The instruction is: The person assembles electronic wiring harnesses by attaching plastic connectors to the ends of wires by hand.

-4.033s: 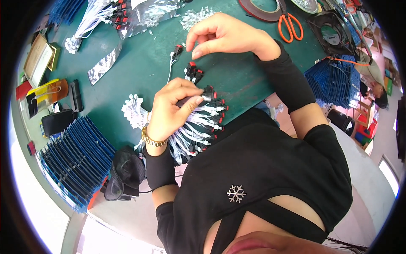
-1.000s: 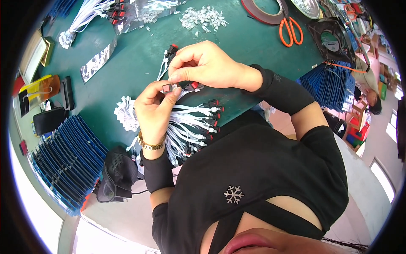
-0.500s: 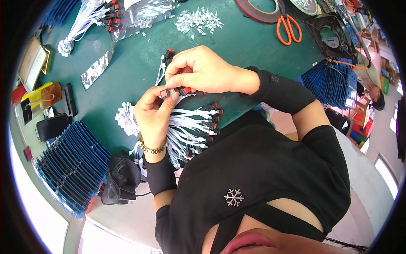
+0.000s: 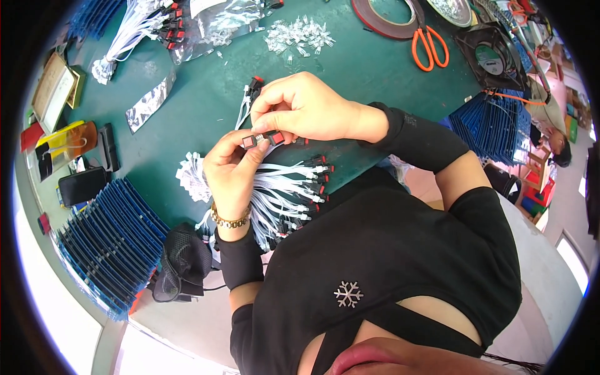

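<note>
My left hand [image 4: 230, 175], wearing a gold watch band, pinches a small black switch with a reddish face [image 4: 249, 142] between thumb and fingertips. Close against it, my right hand [image 4: 303, 109] has its thumb and fingers closed around a second red-and-black switch [image 4: 277, 138], partly covered by the fingers. Between the two switches shows a small whitish, clear part [image 4: 261, 138]; which hand grips it is unclear. Another red-and-black switch [image 4: 257, 81] with white leads lies just beyond my right fingers. Below my hands spreads a bundle of white-wired switches [image 4: 284, 187].
Small clear components [image 4: 300, 37] lie piled at the back, beside a plastic bag [image 4: 219, 22] and another wired bundle [image 4: 140, 28]. Orange-handled scissors [image 4: 430, 49], a tape roll [image 4: 387, 28] and a fan [image 4: 490, 56] sit back right. Blue racks [image 4: 112, 237] stand at left.
Both hands stay together, with little visible motion. The second switch shows its red face more fully beside the first one. The whole view has shifted slightly.
</note>
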The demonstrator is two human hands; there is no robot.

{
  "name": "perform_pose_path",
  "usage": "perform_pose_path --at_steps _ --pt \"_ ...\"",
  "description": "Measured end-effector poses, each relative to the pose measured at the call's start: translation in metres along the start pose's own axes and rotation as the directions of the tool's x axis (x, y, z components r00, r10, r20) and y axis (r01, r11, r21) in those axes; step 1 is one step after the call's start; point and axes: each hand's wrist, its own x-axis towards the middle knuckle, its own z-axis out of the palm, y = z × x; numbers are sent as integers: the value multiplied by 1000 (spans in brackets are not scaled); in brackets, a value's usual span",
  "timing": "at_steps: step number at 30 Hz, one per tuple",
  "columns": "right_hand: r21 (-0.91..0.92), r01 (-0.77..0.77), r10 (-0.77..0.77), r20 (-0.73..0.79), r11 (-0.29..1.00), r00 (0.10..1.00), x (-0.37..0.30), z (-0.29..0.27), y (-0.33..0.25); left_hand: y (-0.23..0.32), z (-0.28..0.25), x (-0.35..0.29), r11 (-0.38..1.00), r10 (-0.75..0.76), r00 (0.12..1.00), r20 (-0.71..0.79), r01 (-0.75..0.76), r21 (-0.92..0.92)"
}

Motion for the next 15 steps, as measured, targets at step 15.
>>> perform_pose_path --at_steps 15 --pt "8 19 -19 29 1000 999 2 -2 0 -3 -3 1 999 -50 998 24 50 -17"
